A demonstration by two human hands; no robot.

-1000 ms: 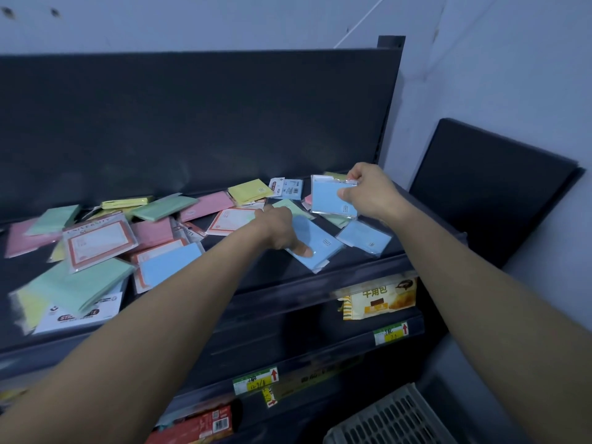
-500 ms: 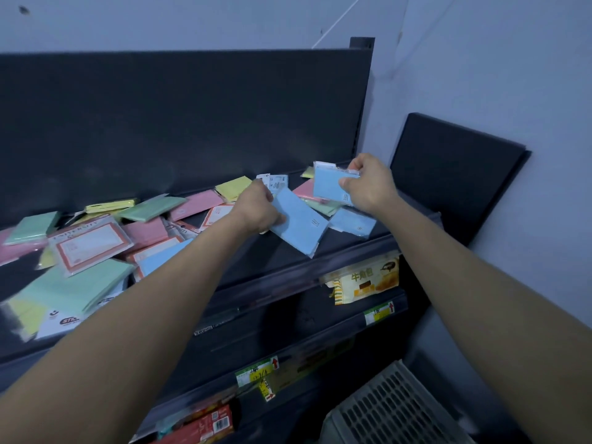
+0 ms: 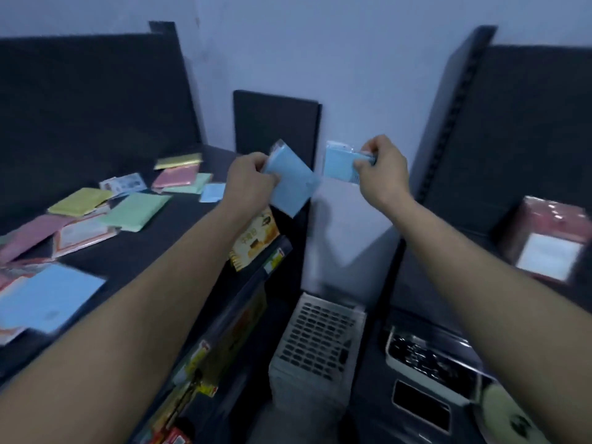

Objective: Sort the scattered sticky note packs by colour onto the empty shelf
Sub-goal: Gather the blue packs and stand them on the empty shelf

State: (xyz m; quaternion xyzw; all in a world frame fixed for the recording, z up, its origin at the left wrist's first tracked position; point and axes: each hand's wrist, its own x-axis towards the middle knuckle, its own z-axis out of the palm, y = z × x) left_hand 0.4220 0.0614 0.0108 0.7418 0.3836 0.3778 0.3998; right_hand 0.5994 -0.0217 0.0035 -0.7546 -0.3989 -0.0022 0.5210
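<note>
My left hand (image 3: 251, 179) grips a large blue sticky note pack (image 3: 293, 184), held tilted in the air past the right end of the left shelf (image 3: 144, 251). My right hand (image 3: 381, 169) pinches a smaller blue pack (image 3: 338, 165) in front of the wall. Both packs hang between the two shelf units. On the left shelf lie scattered packs: yellow (image 3: 80, 201), green (image 3: 136, 211), pink (image 3: 176, 177), a small blue one (image 3: 213, 192) and a big blue one (image 3: 48, 298). A dark red pack (image 3: 549, 241) stands on the right shelf unit (image 3: 528, 123).
A white perforated basket (image 3: 317, 334) stands on the floor between the units. Snack packets (image 3: 254, 238) hang on the lower left shelves. A dark panel (image 3: 275, 123) leans against the wall. A tray of dark items (image 3: 429, 360) sits low on the right.
The view has swung right, away from the left shelf. Both hands have lifted their blue packs off the shelf and carried them rightward into the gap; the right unit has come into view.
</note>
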